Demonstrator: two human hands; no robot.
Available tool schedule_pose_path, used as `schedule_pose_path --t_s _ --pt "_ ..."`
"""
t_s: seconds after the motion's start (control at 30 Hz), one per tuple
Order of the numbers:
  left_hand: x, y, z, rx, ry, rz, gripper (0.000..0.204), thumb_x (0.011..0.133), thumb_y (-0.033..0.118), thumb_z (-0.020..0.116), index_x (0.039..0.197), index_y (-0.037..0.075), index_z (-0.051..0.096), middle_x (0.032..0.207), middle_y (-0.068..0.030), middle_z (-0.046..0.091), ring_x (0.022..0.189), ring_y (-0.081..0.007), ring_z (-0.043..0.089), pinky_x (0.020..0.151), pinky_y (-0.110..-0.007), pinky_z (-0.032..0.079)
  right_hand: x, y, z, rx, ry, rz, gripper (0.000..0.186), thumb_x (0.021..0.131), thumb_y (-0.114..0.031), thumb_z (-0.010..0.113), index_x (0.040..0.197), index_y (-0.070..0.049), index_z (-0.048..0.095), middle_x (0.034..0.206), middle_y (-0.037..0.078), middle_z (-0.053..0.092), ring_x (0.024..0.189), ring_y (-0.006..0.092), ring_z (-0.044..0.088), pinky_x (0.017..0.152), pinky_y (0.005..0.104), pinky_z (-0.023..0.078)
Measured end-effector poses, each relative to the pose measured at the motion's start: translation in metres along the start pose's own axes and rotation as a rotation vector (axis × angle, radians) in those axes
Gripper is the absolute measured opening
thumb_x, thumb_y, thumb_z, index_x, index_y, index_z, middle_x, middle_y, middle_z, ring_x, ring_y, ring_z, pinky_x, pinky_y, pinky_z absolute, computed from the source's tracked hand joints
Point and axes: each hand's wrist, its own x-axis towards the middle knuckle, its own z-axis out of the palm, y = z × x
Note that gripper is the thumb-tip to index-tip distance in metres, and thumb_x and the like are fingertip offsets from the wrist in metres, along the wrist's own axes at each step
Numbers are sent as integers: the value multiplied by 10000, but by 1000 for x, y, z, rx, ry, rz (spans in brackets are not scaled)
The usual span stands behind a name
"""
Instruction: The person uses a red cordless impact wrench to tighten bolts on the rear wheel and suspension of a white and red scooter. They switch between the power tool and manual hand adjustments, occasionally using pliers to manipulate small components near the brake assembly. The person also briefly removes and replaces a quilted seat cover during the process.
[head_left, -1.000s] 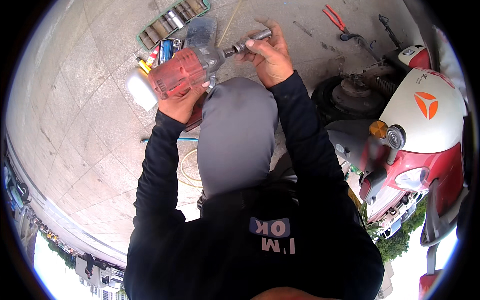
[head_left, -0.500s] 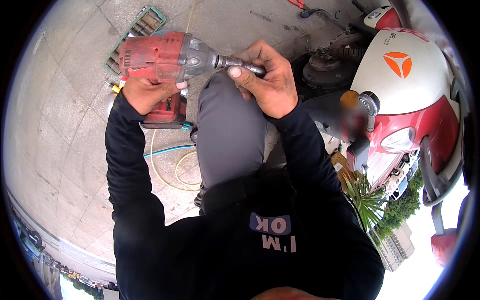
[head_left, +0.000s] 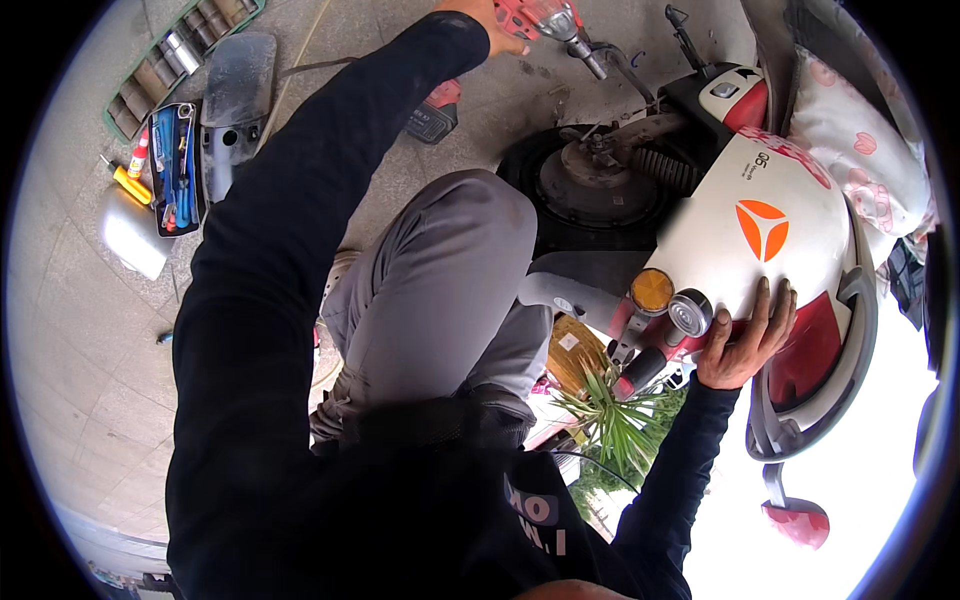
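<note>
1. Only the head view to go on, so here's what's different: half a second ago both my hands were on the red impact wrench and its long socket. Now they've split up.
2. My left hand has the wrench alone, up at the top edge. Fingers look wrapped round the grip, though the frame crops them, so don't quote me on every finger.
3. The wrench has gone from left of my knee to just beyond the wheel. Socket's on its nose, pointing towards the hub but apart from it.
4. My right hand let go of the socket and is on the white-and-red scooter, fingers spread over the panel near the round amber reflector, gripping nothing.
5. My read: the two-handed socket fiddling is done, the wrench is a one-hand job, and my free hand's probably steadying the bodywork.
</note>
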Motion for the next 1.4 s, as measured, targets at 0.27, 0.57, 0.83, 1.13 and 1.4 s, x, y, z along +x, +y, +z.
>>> schedule_pose_path --t_s 0.27,0.57,0.83,1.13,1.4 --pt "56 32 73 404 44 -448 628 704 444 810 1150 28 658 1089 -203 701 1023 -324 691 904 -423 554 1 12 19 -23 42 -21 598 966 -496 455 1326 -40 594 1436 221 491 1396 415 394 1145 615 261" --pt "82 27 88 287 -86 -476 685 723 403 812 1204 -24 578 1106 -196 695 1055 -339 678 931 -417 541 6 11 21 -35 -61 -14 592 997 -476 409 1387 -37 489 1503 229 377 1436 403 326 1161 636 270" --pt "93 29 95 257 -93 -405 709 738 388 809 1213 -57 529 1068 -213 699 1027 -358 686 904 -440 546 5 10 15 -89 -143 36 622 986 -505 365 1404 -51 443 1513 240 332 1450 419 279 1130 666 298" --pt "111 35 108 297 -119 -423 703 755 379 804 1222 -61 517 1079 -216 699 1035 -350 687 902 -440 546 6 12 16 -89 -122 0 628 974 -508 372 1387 -46 470 1504 252 343 1435 425 314 1116 662 302" --pt "119 45 107 376 -136 -438 720 745 370 814 1228 -73 518 1100 -204 700 1046 -348 684 899 -433 548 2 25 15 -78 -132 -44 620 977 -487 382 1390 -33 471 1505 255 343 1438 435 306 1141 653 256"
